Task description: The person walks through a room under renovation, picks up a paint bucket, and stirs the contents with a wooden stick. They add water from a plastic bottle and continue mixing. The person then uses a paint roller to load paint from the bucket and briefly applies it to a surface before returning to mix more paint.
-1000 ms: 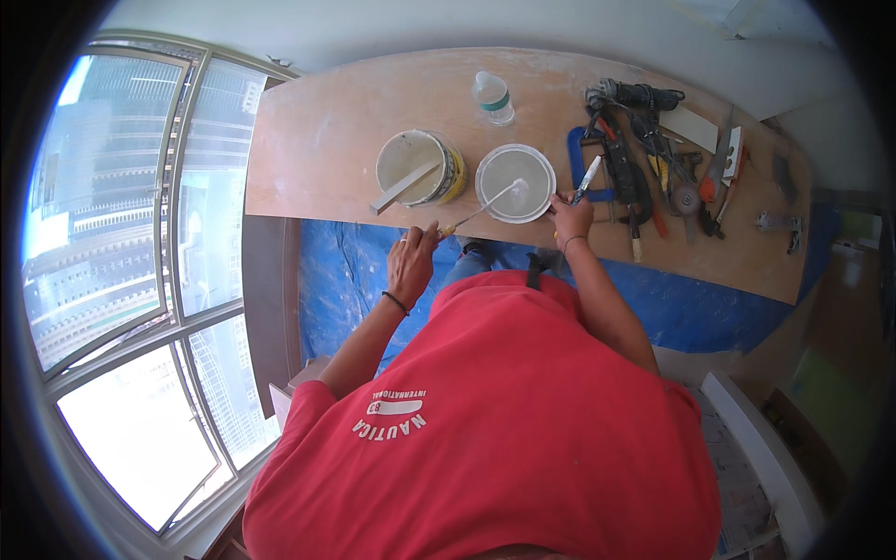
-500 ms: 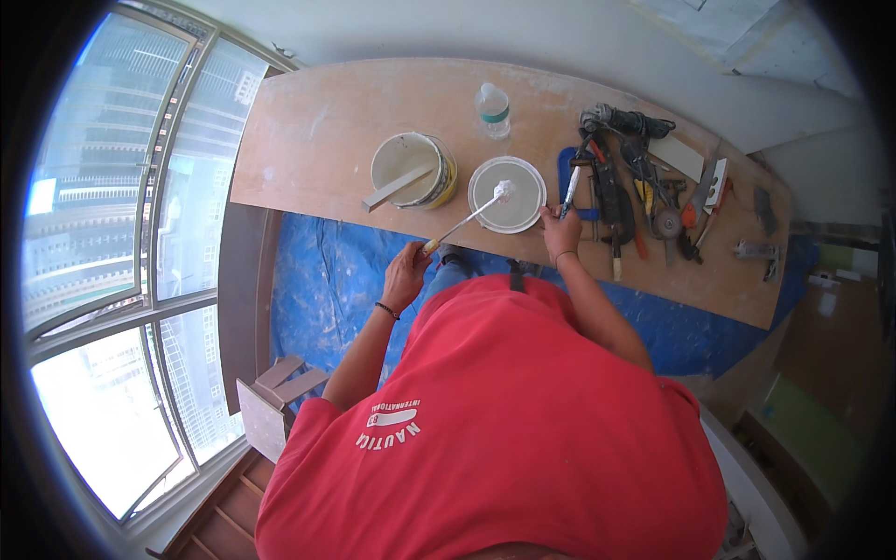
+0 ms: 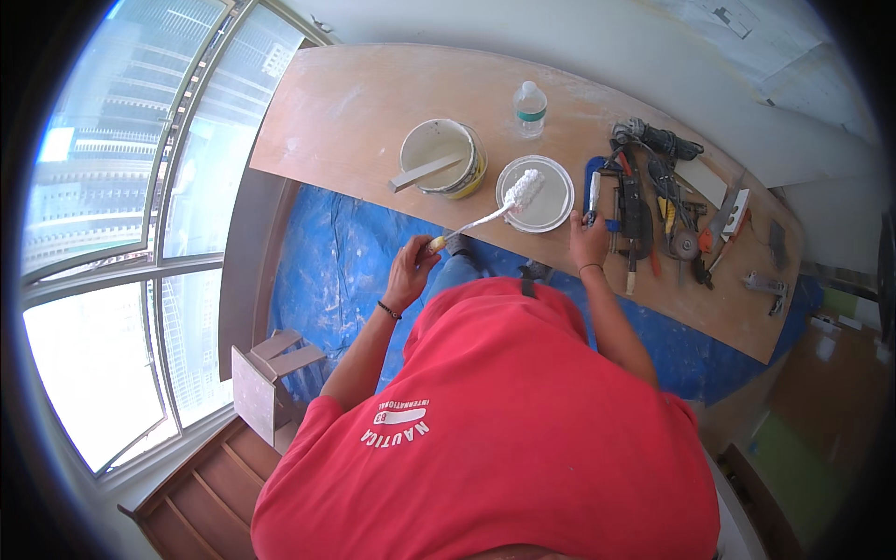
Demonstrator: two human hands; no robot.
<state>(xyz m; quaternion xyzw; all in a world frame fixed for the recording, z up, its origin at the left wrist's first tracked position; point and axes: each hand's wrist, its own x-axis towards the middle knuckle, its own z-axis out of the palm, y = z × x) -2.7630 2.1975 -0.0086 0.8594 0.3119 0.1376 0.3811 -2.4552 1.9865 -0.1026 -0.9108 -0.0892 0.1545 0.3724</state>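
My left hand (image 3: 411, 273) is closed round the yellowish handle of a small paint roller (image 3: 485, 218). Its shaft is coated white, and its fluffy, white-covered head is over a round lid or shallow tub (image 3: 554, 207) with a white rim and greyish middle; I cannot tell whether they touch. My right hand (image 3: 588, 243) is closed on a slim tool (image 3: 595, 194) with a pale upper part and a dark lower part, held upright beside the round lid. Its exact kind is unclear.
A paint-smeared bucket (image 3: 478, 168) with a flat stick (image 3: 425, 174) across it stands left of the lid. Behind is a water bottle (image 3: 529, 107). Power tools and hand tools (image 3: 653, 205) crowd the right of the wooden table (image 3: 345, 103). Blue sheeting (image 3: 327, 252) covers the floor.
The roller's head now shows as a full white cylinder over the lid, where before only its end showed. The view has shifted, so the table things sit further right.
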